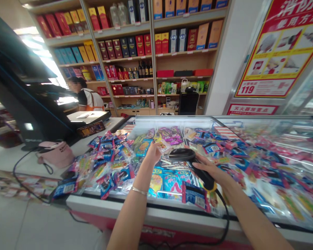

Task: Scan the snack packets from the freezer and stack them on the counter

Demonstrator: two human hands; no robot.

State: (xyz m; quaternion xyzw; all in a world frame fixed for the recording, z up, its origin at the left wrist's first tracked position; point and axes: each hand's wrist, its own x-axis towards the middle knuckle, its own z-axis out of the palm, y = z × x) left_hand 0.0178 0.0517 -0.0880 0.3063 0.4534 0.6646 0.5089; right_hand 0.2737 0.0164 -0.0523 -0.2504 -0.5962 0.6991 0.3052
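My right hand (pixel 211 168) is wrapped round the handle of a black barcode scanner (pixel 182 154), whose head points left. Just left of the scanner, my left hand (pixel 153 152) pinches a small clear snack packet (pixel 163 146) by its edge; its print is too blurred to read. Both hands are above a glass-topped chest freezer (pixel 104 205) strewn with snack packets. Below the scanner lies a blue and pink snack packet (pixel 195 195) near the front edge. More blue packets (pixel 106 144) are heaped on the left.
A pink bucket-shaped bag (pixel 57 154) and a black checkout terminal (pixel 33 93) stand on the left counter. The scanner's cable (pixel 227 222) loops down the freezer front. Behind are shelves (pixel 125 26) of boxed bottles and another person (pixel 90 97) at the back left.
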